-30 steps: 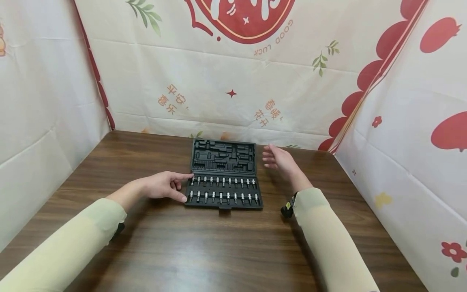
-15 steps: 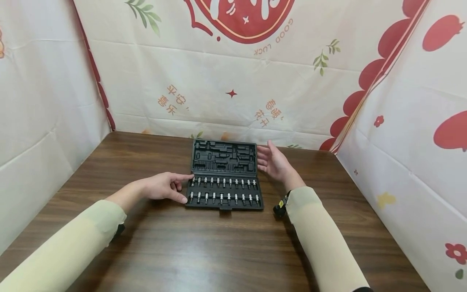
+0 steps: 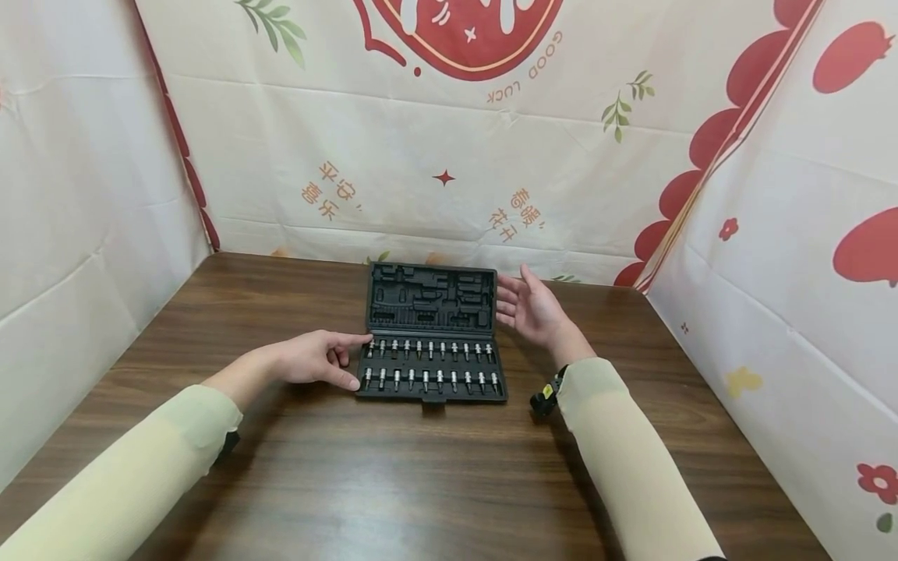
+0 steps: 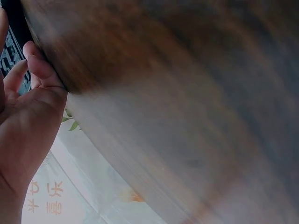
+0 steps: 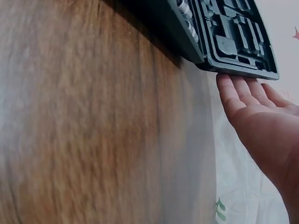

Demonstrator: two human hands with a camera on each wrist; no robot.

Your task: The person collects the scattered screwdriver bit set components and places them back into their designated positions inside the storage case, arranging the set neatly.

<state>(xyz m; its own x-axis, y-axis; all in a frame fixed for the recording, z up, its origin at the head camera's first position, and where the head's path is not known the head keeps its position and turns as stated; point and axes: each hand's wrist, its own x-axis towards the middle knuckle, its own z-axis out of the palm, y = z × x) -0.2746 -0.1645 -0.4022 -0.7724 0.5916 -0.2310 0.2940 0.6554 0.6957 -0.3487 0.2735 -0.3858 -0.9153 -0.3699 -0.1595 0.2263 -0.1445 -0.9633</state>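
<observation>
A dark plastic case lies unfolded in the head view, its base [image 3: 449,362] on the table and its moulded lid [image 3: 431,300] tilted up at the back. Two rows of silver socket bits [image 3: 425,381] fill the base. My left hand [image 3: 309,358] touches the base's left side, index finger stretched toward the hinge and thumb at the front corner; its other fingers are bent. At the lid's right edge is my right hand [image 3: 539,315], palm facing the case. The right wrist view shows its straight fingers [image 5: 230,91] against the lid's edge, fingertips hidden behind it.
The brown wooden table [image 3: 393,483] extends around the case. Printed white cloth [image 3: 414,132] hangs close behind it, with more cloth walls on the left [image 3: 77,187] and right [image 3: 793,257].
My right hand has moved left to the lid's edge, fingers going behind it. The lid now tilts up slightly more. My left hand stays in place.
</observation>
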